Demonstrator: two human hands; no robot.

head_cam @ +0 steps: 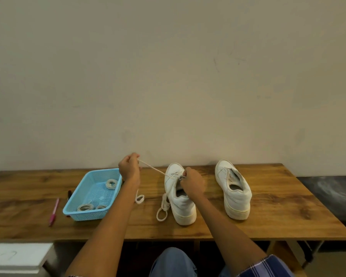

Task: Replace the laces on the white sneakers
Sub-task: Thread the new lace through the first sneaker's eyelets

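Two white sneakers stand on the wooden table (278,212), heels toward me. The left sneaker (181,200) has a white lace (154,168) partly threaded in it. My left hand (129,166) is raised left of that shoe and pinches the lace, which runs taut down to the eyelets. My right hand (192,181) rests over the shoe's tongue and grips at the eyelets. A slack part of a lace (163,208) lies looped on the table beside the shoe. The right sneaker (233,188) has no lace showing.
A light blue plastic basket (76,204) with several coiled laces stands left of my left arm. A pink pen (54,211) lies further left, near a dark object behind the basket. A small lace loop (139,198) sits by my left forearm. The wall rises right behind the table.
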